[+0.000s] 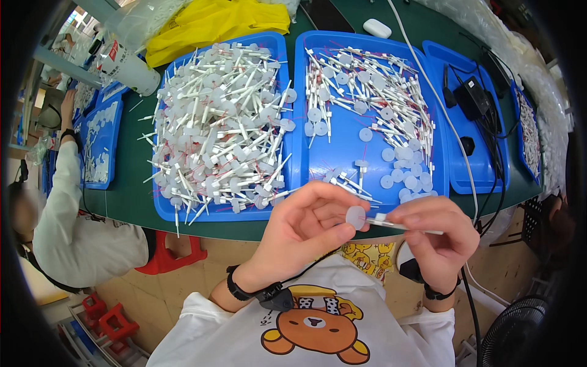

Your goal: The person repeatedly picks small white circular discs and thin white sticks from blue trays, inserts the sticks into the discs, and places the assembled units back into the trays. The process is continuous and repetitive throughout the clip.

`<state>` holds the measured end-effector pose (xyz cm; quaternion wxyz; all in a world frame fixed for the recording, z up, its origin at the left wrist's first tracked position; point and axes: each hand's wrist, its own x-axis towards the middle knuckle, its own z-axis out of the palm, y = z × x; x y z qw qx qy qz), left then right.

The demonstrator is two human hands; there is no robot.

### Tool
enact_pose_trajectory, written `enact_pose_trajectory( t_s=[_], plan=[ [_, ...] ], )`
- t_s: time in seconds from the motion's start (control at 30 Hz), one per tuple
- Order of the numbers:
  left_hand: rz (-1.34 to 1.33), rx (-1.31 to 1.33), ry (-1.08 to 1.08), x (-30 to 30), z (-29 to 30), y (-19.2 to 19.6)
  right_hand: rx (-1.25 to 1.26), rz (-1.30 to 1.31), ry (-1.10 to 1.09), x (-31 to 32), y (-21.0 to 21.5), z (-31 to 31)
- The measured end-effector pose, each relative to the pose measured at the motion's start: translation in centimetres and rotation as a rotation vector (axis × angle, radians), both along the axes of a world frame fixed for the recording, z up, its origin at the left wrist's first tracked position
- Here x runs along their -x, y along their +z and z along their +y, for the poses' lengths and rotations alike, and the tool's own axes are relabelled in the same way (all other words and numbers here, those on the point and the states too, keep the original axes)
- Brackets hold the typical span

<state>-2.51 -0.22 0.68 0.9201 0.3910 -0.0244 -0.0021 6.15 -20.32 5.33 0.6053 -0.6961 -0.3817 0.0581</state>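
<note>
In front of my chest, my left hand [309,229] pinches a translucent white disc [355,218] at its edge, with the other fingers curled behind it. My right hand [440,232] grips a thin white stick [391,225] between thumb and fingers. The stick points at the disc, and a bit of red wire shows where they come together. Whether disc and stick are joined I cannot tell. Beyond my hands lies a blue tray [330,156] with loose translucent discs [406,168] and many white sticks with red wires [379,92].
To the left, another blue tray [160,205] is heaped with white sticks bearing discs. A third tray [461,174] on the right holds a black adapter [472,98] and cables. A white cable [431,79] crosses the trays. A cup [131,70] and yellow bag [214,27] stand behind. At left sits a co-worker [85,226].
</note>
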Motion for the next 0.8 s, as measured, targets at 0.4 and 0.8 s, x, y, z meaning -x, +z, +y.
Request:
enact_pose_trajectory(
  t_s=[0.4,0.8],
  plan=[
    [-0.104,-0.269,0.083,0.0,0.0,-0.1,0.209,-0.577,0.049,-0.9,1.0,0.1],
    [-0.117,-0.6,0.189,0.3,-0.4,0.1,0.418,-0.57,-0.012,0.7,0.2,0.3]
  ],
)
